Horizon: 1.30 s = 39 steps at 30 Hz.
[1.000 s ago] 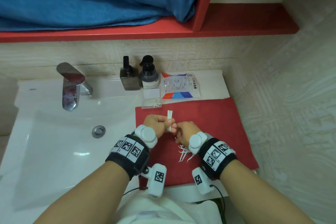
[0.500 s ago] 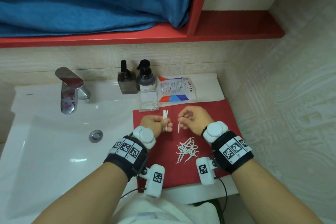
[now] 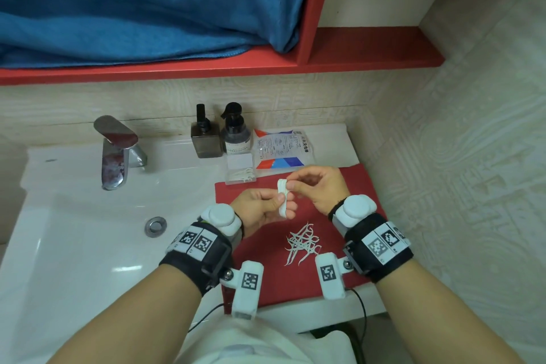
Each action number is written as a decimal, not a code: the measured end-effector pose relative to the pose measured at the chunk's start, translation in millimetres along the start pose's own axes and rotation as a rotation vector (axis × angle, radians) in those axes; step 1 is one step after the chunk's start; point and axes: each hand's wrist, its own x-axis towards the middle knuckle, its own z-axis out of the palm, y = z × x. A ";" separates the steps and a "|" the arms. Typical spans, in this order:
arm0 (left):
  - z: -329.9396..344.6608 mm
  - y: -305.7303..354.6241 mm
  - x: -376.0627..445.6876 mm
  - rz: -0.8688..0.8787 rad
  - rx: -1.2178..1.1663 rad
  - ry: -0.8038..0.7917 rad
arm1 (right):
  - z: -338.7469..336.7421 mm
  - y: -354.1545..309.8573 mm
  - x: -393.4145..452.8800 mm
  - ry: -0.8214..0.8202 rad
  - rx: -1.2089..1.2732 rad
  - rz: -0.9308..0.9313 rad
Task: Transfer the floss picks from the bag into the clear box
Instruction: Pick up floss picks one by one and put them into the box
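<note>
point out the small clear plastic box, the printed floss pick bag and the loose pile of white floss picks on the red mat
small clear plastic box [image 3: 240, 171]: head view, on its clear middle.
printed floss pick bag [image 3: 280, 148]: head view, on its printed front.
loose pile of white floss picks [image 3: 302, 244]: head view, on the tangle's centre.

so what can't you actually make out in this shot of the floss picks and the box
Head view only:
- Count of picks in the held bundle: stacked together, partly covered by the fingers of the left hand and right hand.
- Count in the loose pile on the red mat: tangled, too small.
- Fill and lid of the clear box: too small.
- Whether the bag still holds picks: print blocks it.
</note>
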 end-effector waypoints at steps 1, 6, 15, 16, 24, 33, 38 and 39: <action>-0.3 0.3 0.0 -0.008 0.009 -0.013 | 0.3 -0.6 0.2 0.009 0.006 -0.002; -3.4 1.7 5.0 -0.033 0.076 0.035 | 0.2 2.2 2.3 -0.019 -0.011 0.033; -2.5 18.1 14.0 -0.073 0.825 0.094 | -6.3 5.0 -3.1 -0.284 -0.360 -0.008; 0.6 22.3 14.4 -0.101 0.889 0.079 | -6.9 2.9 -4.0 -0.299 -0.384 -0.003; 6.4 26.9 30.4 -0.075 1.023 0.189 | -0.2 7.8 0.5 -0.136 -0.350 0.074; -5.8 43.9 34.8 0.152 1.005 0.765 | -8.8 14.1 4.2 0.202 -0.265 0.121; -14.9 38.1 40.1 0.057 1.047 0.750 | -4.2 15.2 11.3 0.246 -0.270 0.139; -16.8 34.4 41.0 0.036 1.044 0.735 | -1.9 15.7 11.7 0.239 -0.291 0.143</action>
